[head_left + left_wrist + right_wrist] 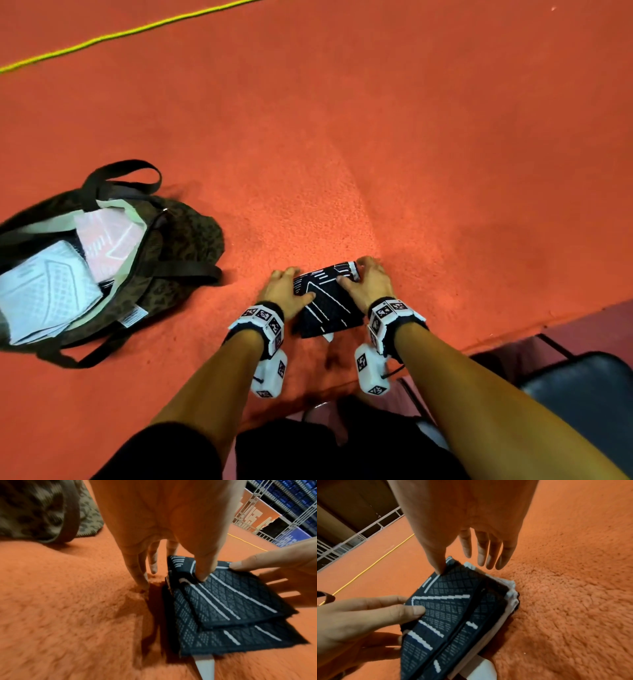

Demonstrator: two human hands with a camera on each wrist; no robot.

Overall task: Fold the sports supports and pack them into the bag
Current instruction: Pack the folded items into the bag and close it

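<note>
Black support (327, 301): a folded black knit piece with white lines and a grid pattern, lying on the orange floor (376, 154) between the two hands; white edging shows at its far right end and a white tab sticks out from its near edge.
Layers: in the left wrist view the black support (228, 608) shows one folded layer lying on top of a larger one.
Left hand (287, 291): at the support's left edge, thumb pressed on the top layer; in the left wrist view the left hand (164, 520) has its fingertips (142, 584) reaching down to the floor just beside the fabric. The hand is spread and straight, not curled round the piece.
Right hand (368, 282): at the far right corner, thumb tip pressed on the top surface; in the right wrist view the right hand (467, 513) has its fingers (489, 551) straight and apart, hanging past the black support (453, 615) at its white-edged end.
Bag (171, 246): dark patterned, lying open on the floor to the left, well apart from the hands, with dark straps.
White support (44, 287): folded, lying in the bag's mouth.
Pink support (109, 240): folded, in the bag beside the white one.
Yellow cord (120, 34): runs across the floor at the far left.
Dark seat (582, 394): at the lower right edge.
</note>
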